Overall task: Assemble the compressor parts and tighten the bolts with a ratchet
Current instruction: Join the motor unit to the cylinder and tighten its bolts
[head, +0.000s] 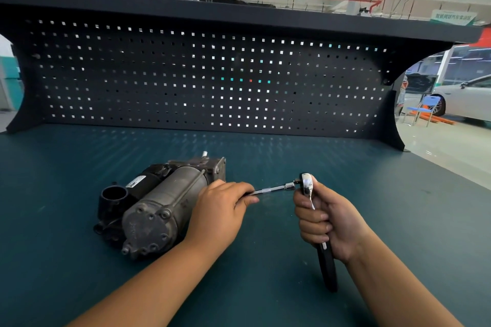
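Grey cast-metal compressor (162, 204) lies on its side on the dark green bench top (265, 287), directly to the outer side of the left hand (220, 210), its round bolted end cap facing the camera. A black tube socket sits at its near left corner. Left hand is curled over the compressor's right flank, fingers pinched narrow around the dark end of a chrome extension bar (273, 189). The bar runs level from that pinch across to the ratchet (316, 223), apart from the bench. Right hand (326, 223) is wrapped tight around the ratchet handle, head up, black grip hanging below the fist. Beyond both hands stands a black pegboard (207, 77).
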The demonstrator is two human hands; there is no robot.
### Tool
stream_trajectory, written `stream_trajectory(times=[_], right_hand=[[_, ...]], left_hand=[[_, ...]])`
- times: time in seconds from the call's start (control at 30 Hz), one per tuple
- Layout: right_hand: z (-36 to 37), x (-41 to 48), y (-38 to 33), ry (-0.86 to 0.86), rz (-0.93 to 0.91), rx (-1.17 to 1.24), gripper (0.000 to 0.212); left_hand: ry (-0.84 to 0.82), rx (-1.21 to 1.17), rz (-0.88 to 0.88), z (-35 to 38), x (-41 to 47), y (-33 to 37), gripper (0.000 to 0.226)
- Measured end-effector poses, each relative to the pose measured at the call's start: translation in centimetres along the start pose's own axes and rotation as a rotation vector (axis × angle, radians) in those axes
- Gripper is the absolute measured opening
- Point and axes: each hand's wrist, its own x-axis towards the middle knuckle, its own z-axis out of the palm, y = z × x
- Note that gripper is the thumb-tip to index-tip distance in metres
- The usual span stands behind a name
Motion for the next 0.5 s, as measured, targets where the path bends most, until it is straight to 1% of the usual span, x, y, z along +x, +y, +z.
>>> stream_trajectory(times=[0.33,0.5], right_hand=[[-0.2,-0.05,0.03,0.034,0.04,-0.116,0.047],[-0.2,-0.07,0.11,0.026,0.094,-0.159,0.048]], left_hand=[[0.012,-0.005,0.019,-0.3,-0.01,-0.18,0.009],[0.02,-0.004,0.044,-0.58,-0.05,-0.17,0.009]])
